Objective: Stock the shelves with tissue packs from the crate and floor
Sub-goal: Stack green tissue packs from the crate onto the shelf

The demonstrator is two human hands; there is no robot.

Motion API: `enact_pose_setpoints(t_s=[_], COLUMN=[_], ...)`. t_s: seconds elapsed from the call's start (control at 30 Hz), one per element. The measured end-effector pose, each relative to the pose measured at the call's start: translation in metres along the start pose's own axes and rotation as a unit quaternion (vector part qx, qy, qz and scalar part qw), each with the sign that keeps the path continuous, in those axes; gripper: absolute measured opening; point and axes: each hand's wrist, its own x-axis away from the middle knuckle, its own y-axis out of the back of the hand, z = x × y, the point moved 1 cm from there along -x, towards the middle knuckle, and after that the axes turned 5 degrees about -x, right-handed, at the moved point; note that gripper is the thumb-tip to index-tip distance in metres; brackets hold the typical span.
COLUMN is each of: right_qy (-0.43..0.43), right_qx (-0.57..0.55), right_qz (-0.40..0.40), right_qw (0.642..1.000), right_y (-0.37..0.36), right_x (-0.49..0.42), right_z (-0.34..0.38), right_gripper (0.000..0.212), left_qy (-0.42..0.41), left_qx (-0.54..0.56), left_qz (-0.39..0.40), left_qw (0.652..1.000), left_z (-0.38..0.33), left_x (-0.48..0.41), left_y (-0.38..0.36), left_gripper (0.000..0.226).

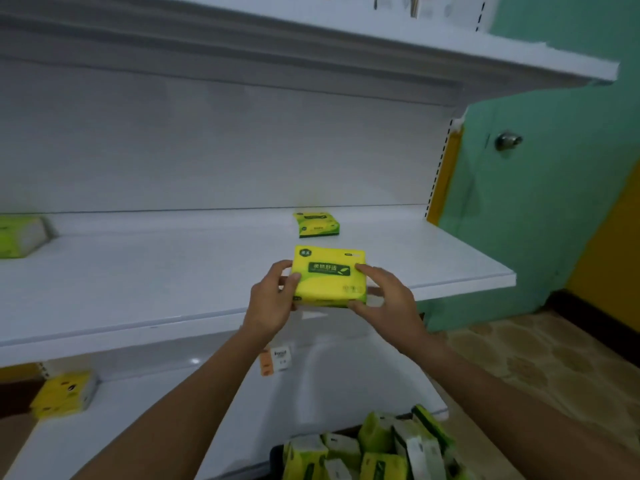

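A yellow-green tissue pack (329, 276) is held flat just above the front edge of the white middle shelf (138, 271). My left hand (272, 299) grips its left side with the thumb on top. My right hand (384, 299) grips its right side, fingers on the top and front. Farther back on the same shelf lies another tissue pack (317, 224). A third tissue pack (19, 235) sits at the shelf's far left. The crate (367, 452) at the bottom holds several packs.
An upper shelf (485, 50) overhangs the middle one. On the lower shelf (207, 410) a yellow pack (64, 394) lies at the left, and price tags (277, 358) hang from the middle shelf's edge. A green door with a knob (507, 141) stands to the right, above patterned floor.
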Motion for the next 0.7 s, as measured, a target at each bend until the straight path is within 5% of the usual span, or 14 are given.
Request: enact_pose_setpoints(t_s=[0.13,0.23,0.53,0.7], right_qy=[-0.034,-0.038,-0.095,-0.108], right_qx=[-0.011,0.030,0.110,0.087], right_qz=[0.021,0.018,0.017,0.007], right_qw=[0.999,0.999,0.989,0.990], right_y=[-0.007,-0.007,-0.011,-0.021], right_x=[-0.027,-0.047,-0.126,-0.169], right_z=[-0.010,-0.031,-0.095,-0.112], right_gripper=[0.050,0.045,0.035,0.034], left_qy=[0.036,0.017,0.014,0.014], left_qx=[-0.024,-0.142,-0.227,-0.321], left_qz=[0.029,0.092,0.009,0.066], left_qw=[0.999,0.985,0.974,0.945], left_z=[0.001,0.013,0.029,0.048], left_x=[-0.025,-0.038,-0.098,-0.113], left_y=[-0.002,-0.011,-0.059,-0.073], left_gripper=[0.023,0.049,0.035,0.050])
